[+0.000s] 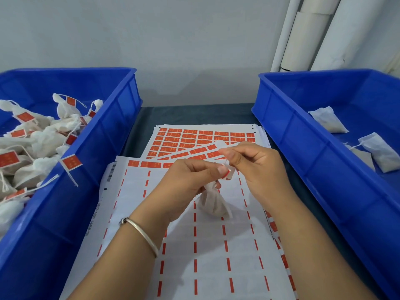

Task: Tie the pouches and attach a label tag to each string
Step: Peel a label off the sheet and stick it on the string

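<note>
**Mei:** Pale grey wall (173, 40) at the back, dark tabletop (194, 114) below it, with white tubes (313, 33) leaning in the far right corner. What are the hands doing?

**Jun:** Both are raised over the middle of the table, forearms coming in from the bottom edge. The left hand (190, 178) has its fingers curled, thumb and forefinger pinching a small red-and-white label tag (227, 174). The pouch (213, 204) hangs just below that hand, its gathered neck caught under the lower fingers.

**Mei:** And the other one?

**Jun:** The right hand (255, 163) sits just beside the left, its fingertips (225, 153) curled and pinching at the top of the same tag, where a bit of white string shows. I cannot tell how the string runs; it is too small. A metal bangle (140, 232) rings the left wrist.

**Mei:** What lies under them?

**Jun:** A used label sheet (194, 256), mostly bare white backing with dashed red lines and one row of red labels left along its top. Behind it is a fuller sheet of red labels (190, 137), and the hands hide part of a strip lying across it.

**Mei:** Either side?

**Jun:** Left blue bin (104, 148) holds a heap of tied pouches (43, 144) with red tags, one tag hanging over its rim. Right blue bin (313, 159) holds a few untagged pouches (381, 152), well apart from the hands.
</note>
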### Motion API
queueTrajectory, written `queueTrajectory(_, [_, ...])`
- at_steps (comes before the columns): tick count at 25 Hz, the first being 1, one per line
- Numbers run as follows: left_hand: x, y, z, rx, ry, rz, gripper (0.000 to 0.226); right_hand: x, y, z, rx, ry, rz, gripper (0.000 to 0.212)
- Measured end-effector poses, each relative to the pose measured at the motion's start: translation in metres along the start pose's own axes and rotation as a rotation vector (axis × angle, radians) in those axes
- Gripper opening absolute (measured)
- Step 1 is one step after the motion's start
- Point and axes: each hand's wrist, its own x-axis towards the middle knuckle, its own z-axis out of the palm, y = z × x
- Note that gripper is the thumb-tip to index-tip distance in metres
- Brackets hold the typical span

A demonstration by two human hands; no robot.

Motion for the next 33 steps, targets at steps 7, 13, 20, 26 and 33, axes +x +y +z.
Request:
queueTrajectory(7, [0.002, -0.002, 0.002, 0.056, 0.053, 0.005, 0.019, 0.0, 0.001, 0.0, -0.017, -0.027, -0.01, 0.017])
queueTrajectory(13, [0.007, -0.009, 0.001, 0.105, 0.189, 0.122, 0.014, 0.0, 0.003, 0.001, 0.05, -0.051, 0.028, 0.016])
queueTrajectory(20, [0.011, -0.013, -0.001, 0.021, 0.288, 0.126, 0.011, 0.003, 0.013, 0.005, 0.046, -0.169, 0.1, 0.068])
queueTrajectory(26, [0.013, -0.014, 0.0, 0.065, 0.324, 0.136, 0.008, 0.004, 0.018, 0.005, 0.151, -0.17, 0.122, 0.056])
queueTrajectory(33, [0.011, -0.013, 0.001, 0.1, 0.229, 0.175, 0.013, 0.004, 0.019, 0.003, 0.192, -0.062, 0.125, 0.042])
